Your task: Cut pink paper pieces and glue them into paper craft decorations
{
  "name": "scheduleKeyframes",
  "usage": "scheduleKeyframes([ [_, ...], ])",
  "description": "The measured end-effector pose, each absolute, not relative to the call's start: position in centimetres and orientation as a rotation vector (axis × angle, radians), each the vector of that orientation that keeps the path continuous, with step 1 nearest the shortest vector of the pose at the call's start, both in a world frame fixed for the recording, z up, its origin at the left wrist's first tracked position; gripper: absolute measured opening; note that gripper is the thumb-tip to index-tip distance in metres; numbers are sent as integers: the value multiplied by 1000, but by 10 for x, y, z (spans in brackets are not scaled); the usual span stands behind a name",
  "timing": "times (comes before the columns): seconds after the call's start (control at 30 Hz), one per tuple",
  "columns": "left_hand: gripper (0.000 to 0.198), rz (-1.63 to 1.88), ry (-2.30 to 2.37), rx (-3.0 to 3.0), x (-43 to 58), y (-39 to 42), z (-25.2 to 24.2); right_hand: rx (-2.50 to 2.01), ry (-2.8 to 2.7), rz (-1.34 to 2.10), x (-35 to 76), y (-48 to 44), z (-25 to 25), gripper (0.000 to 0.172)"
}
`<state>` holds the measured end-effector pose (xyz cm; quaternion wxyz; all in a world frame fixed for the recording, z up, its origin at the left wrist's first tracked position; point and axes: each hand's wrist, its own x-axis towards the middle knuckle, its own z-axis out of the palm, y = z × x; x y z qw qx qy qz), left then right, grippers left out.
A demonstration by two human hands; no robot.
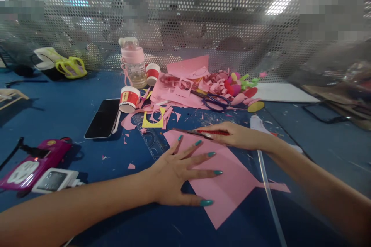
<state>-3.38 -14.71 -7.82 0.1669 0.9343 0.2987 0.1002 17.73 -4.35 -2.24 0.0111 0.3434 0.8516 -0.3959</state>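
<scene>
Head: paper [227, 179] partly under left hand [174, 173]

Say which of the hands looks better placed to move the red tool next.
Likely the right hand: it grips the red tool along the far edge of the pink sheet, while the left hand lies spread on that sheet.

Coming at the pink sheet [223, 177], best way in's 7 o'clock, bare surface [185, 233] there. Left forearm [87, 204] walls off 8 to 9, phone [102, 117] at 10, cups [129, 99] and bottle [132, 61] toward 11, scrap pile [179, 88] plus scissors [206, 96] jam 11 to 12, right forearm [307, 166] bars 2 to 3, clear tube [269, 197] crosses 4.
</scene>
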Motion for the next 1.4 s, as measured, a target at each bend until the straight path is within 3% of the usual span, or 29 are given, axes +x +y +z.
scheduleKeyframes([
  [1.4, 66, 254, 877, 2718, -33, -144, -72, 1137, 2630, -1095, 182, -38, -10, 42],
])
